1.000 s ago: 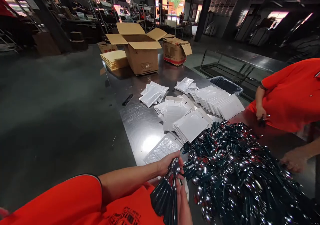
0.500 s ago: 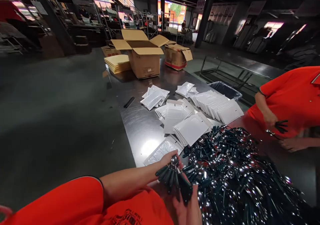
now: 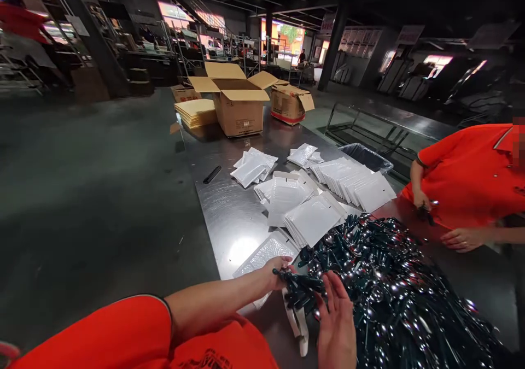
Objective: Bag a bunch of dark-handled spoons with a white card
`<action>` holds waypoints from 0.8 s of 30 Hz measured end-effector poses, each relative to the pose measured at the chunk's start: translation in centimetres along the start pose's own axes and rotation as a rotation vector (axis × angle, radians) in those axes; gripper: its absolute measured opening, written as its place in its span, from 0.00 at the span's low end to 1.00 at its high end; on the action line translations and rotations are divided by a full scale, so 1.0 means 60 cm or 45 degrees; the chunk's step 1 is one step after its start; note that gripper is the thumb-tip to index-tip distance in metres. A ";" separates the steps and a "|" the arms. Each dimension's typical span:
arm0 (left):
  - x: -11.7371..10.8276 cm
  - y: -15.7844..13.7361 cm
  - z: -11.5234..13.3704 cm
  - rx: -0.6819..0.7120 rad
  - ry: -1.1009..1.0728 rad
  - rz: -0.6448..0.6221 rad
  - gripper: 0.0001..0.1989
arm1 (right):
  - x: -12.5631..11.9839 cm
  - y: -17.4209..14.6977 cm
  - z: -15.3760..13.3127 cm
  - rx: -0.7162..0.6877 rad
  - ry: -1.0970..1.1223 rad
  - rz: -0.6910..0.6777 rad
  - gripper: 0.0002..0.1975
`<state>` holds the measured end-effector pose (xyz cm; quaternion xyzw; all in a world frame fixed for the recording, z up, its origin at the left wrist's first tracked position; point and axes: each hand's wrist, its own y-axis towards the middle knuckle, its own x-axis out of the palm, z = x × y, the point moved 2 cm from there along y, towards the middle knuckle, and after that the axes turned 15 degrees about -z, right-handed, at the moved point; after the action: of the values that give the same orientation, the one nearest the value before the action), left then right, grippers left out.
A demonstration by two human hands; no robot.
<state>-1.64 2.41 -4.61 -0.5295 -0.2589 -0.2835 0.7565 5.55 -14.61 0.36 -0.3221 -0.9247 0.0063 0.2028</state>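
In my left hand's grip [image 3: 275, 273] I see a bunch of spoons [image 3: 301, 293] with dark, glossy plastic-looking handles. Right of the grip, the big spoon pile [image 3: 394, 292] glints with polished, mirror-bright metal bowls. The counter [image 3: 229, 216] under the grip is brushed steel, smooth, throwing a soft glare. Just beyond the grip lies a bubble mailer [image 3: 262, 254], white plastic film, dimpled and slightly shiny. Farther off, the cardboard box [image 3: 240, 112] looks matt brown paper. My sleeve [image 3: 123, 336] is matt orange cloth.

Bright orange short-sleeved shirt [image 3: 123, 333] — dark trim at the cuff, black print on the front, forearms bare.
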 end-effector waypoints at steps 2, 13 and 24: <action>-0.003 -0.005 0.001 -0.026 0.027 0.011 0.10 | -0.020 0.002 0.001 -0.039 -0.149 -0.009 0.30; -0.022 0.013 -0.030 -0.227 0.099 0.029 0.11 | 0.019 0.008 0.001 -0.788 -1.242 -0.168 0.24; -0.042 0.041 -0.042 -0.276 0.069 0.056 0.15 | 0.027 0.008 -0.004 -0.962 -1.470 -0.187 0.25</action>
<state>-1.47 1.13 -8.75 -0.6059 -0.1944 -0.3074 0.7076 4.78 -13.27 1.14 -0.2525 -0.8427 -0.1596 -0.4479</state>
